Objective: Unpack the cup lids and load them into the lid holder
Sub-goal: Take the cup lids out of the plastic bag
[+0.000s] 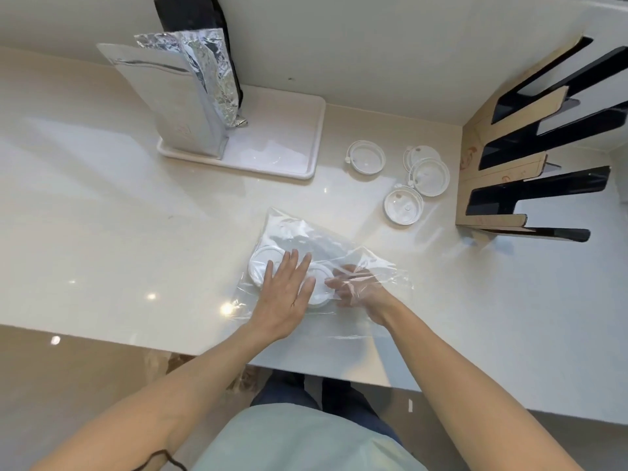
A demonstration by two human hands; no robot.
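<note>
The task is judged to be at an early-to-middle stage. A clear plastic bag (326,253) lies flat on the pale bench (102,215), and white cup lids (263,263) are still seen inside it. The left hand (285,294) is laid palm-down on the bag, fingers spread and flat — nothing is grasped, the bag is only pressed in place. The right hand (353,287) is pushed inside the bag's open end, seen through the film beside a lid (319,290); whether its grip is closed on that lid cannot be told, since the plastic blurs the fingers.

Four loose lids (428,176) are already set out on the bench between the white tray (306,137) and the lid holder (492,171), so part of the unpacking is done. The holder — a cardboard-sided rack with dark slots at the right wall — shows no lids in its slots as far as can be seen. Loading therefore appears not yet begun, and the remaining lids are still to be drawn from the bag.
</note>
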